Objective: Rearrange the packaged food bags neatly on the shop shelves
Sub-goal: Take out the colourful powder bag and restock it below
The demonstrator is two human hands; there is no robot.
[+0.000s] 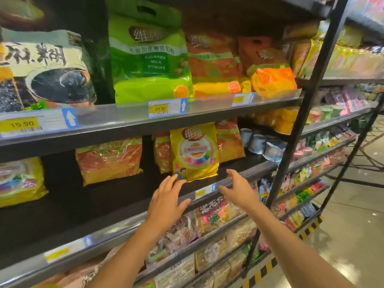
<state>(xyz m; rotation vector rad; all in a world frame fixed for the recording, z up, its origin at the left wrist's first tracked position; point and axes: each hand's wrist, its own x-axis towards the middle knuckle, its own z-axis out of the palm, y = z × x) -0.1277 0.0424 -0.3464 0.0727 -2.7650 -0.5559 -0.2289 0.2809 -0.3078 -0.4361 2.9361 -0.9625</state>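
A yellow bag (195, 151) with a colourful round label stands upright at the front of the middle shelf (116, 204). My left hand (167, 199) is open just below the bag's lower left corner, fingertips almost touching it. My right hand (239, 188) is open just off its lower right corner, fingers spread, not touching. Orange-and-yellow bags (109, 161) stand further back on the same shelf, and another yellow bag (19, 180) sits at the far left. On the upper shelf stand a green bag (149, 59), orange bags (214, 63) and a black-and-white bag (43, 69).
Blue-grey cups (259, 142) sit on the middle shelf to the right of the bags. A black diagonal frame post (307, 100) crosses in front of the shelving on the right. Lower shelves hold snack packs (212, 213). Tiled floor (353, 235) lies at the right.
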